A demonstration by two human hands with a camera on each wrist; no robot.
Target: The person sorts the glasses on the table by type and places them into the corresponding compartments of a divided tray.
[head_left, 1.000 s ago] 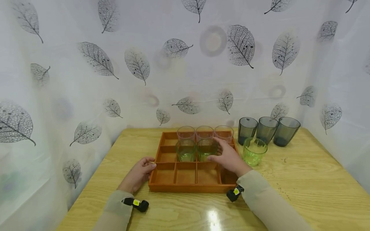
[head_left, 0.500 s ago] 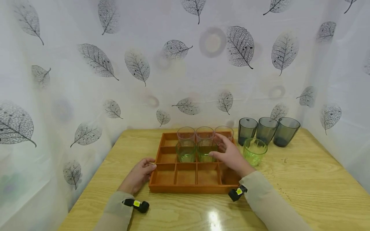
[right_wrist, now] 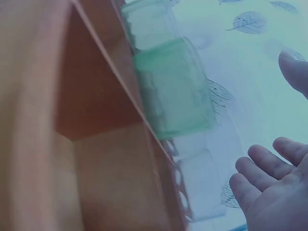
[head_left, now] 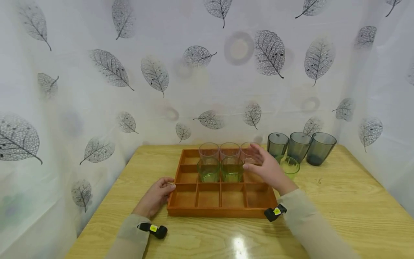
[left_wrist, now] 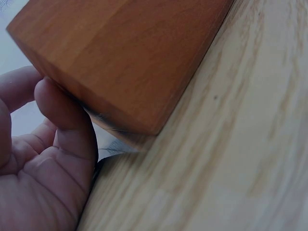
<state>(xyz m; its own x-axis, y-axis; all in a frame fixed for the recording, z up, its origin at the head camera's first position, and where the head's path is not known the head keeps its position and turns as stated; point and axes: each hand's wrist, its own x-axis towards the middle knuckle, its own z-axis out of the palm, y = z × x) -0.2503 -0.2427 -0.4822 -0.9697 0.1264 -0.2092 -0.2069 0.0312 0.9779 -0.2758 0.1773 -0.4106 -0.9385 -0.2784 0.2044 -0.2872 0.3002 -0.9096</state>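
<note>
Since the earlier frames, the right hand (head_left: pixel 271 167) has come away to the right from the second green glass (head_left: pixel 232 171), which now shows whole in the head view. By contrast, the left hand (head_left: pixel 154 197), the tray (head_left: pixel 220 212) and the glasses keep their places.

Furthest left, the left hand rests at the tray's outer left wall, thumb and index finger touching the wood, the fingers loosely bent and not wrapped round anything. Both arms wear pale sleeves (head_left: pixel 133 232) with small black cameras (head_left: pixel 157 231) at the wrists.

Next comes the wooden tray, flat on the worktop (head_left: pixel 194 237), divided into three rows of four compartments. Its second column has a clear glass (head_left: pixel 208 149) at the back and the first green glass (head_left: pixel 208 171) in the middle row; the third column repeats this with another clear glass (head_left: pixel 229 148) and the second green glass. A last clear glass (head_left: pixel 245 153) stands at the back right, partly behind the fingers.

Over the tray's right side, the right hand is spread, thumb well apart from the fingers, holding nothing. Beyond it, partly hidden, the loose green glass (head_left: pixel 292 166) stands on the worktop, before three dark grey glasses (head_left: pixel 298 146).
</note>
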